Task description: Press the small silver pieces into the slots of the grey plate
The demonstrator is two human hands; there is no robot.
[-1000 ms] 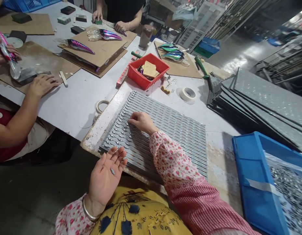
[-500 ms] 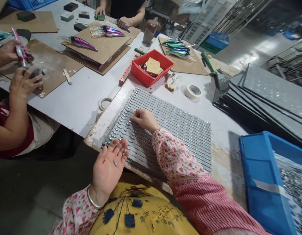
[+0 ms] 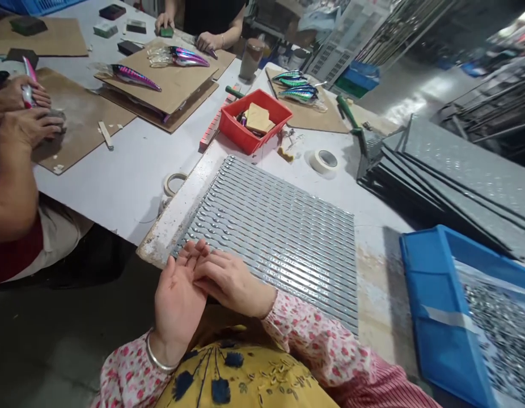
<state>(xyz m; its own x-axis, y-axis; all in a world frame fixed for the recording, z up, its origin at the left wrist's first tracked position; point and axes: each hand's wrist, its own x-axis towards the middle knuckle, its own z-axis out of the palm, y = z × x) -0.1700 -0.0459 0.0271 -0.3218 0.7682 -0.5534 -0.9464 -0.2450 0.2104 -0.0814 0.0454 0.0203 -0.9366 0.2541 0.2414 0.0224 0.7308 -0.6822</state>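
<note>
My left hand [image 3: 180, 306] is held palm up at the near left corner of a grey ridged board [image 3: 283, 212], its fingers stretched out. Over that palm is my right hand [image 3: 235, 283], thumb and fingertips pinched together against it; whatever is between them is hidden. Small shiny silver pieces [image 3: 212, 218] sit in the grooves along the board's left side. The board lies at a slant on the worktable [image 3: 375, 249]. To the right, a blue bin [image 3: 428, 317] contains many similar-looking small silver pieces [image 3: 500, 334].
Beyond the board are a red tray [image 3: 237, 133] and a roll of tape [image 3: 324, 162]. Grey boards [image 3: 466, 175] are stacked at right. A co-worker's hands [image 3: 30, 122] work at left; another person [image 3: 211, 25] sits at the back. Fishing lures [image 3: 137, 76] lie on cardboard.
My right hand has come back from the board's left rows to my left palm. The silver piece seen on that palm is now covered. The view has shifted slightly.
</note>
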